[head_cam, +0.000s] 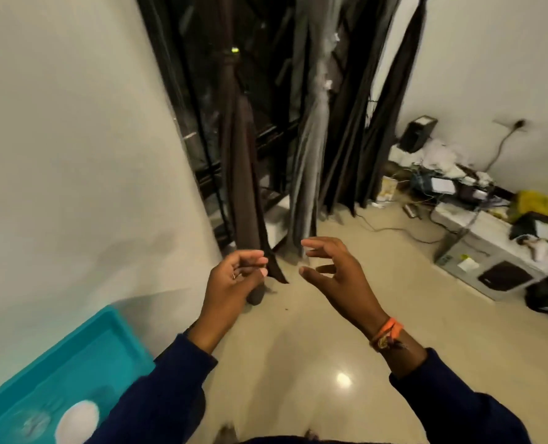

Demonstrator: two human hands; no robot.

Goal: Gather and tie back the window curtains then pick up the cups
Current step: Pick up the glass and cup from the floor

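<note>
In front of the dark-framed window [266,133], three bunches of cloth hang gathered. The long brown curtain [243,187] hangs at the window's left side, cinched high up by a tie, so its folds fall in one narrow column to the floor. The pale grey sheer curtain [311,149] hangs at the window's middle, also pulled into a tight bundle. The dark brown drape [391,100] falls at the window's right edge, bunched loosely.

The person stands back from the window with both arms out. The left hand [234,280] is below the brown curtain's lower end, fingers curled inward; whether it pinches the cloth's tail or holds nothing, I cannot tell. The right hand [333,270] is just right of it, fingers spread and bent, gripping nothing, as if readying to catch the grey bundle.

Far left of the window, near the person's elbow, sits a turquoise plastic tray [83,350] with a white round object [77,421] in it, possibly one of the cups, though blur hides its shape. Right of the window, a clutter of cables and boxes [458,193] lines the wall.
</note>
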